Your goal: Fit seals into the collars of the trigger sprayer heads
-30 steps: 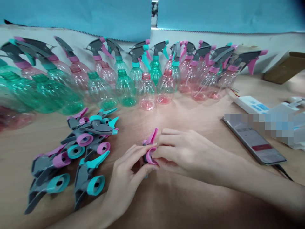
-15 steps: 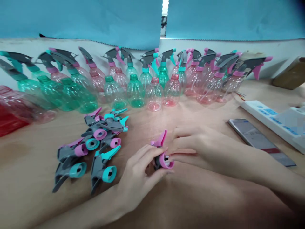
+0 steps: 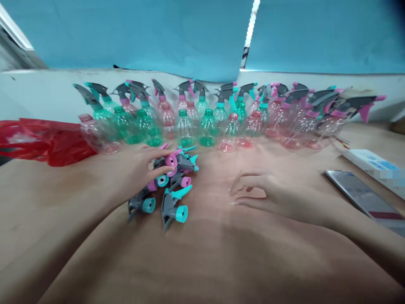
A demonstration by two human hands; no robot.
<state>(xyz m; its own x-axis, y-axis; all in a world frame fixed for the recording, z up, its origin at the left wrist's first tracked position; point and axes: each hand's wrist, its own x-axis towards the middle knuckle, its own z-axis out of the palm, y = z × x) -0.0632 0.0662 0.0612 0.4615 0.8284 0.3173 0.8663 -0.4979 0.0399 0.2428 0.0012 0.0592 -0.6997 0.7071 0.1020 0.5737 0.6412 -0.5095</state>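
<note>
Left hand (image 3: 134, 169): fingers pinch pink-collared sprayer head (image 3: 171, 163)
Right hand (image 3: 272, 193): fingers half-curled, empty
Other heads (image 3: 181, 214): crowding it
Bottles (image 3: 207, 131): behind
Phone (image 3: 356, 191): right

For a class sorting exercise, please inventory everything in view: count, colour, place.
Bottles with spray heads: many, green or pink, back row
Open bottles: several, green or pink, mostly front row
Loose spray heads: several, grey with pink or turquoise, centre left
Bag: one, red, far left
Phone: one, grey, right
Power strip: one, white, right
Unclear object: one, brown, right edge
Sheets: two, blue, behind
Wall: one, white, behind
Table: one, brown, underneath
Left hand: one, fingers on a pink-collared spray head
Right hand: one, empty, right of centre
</note>
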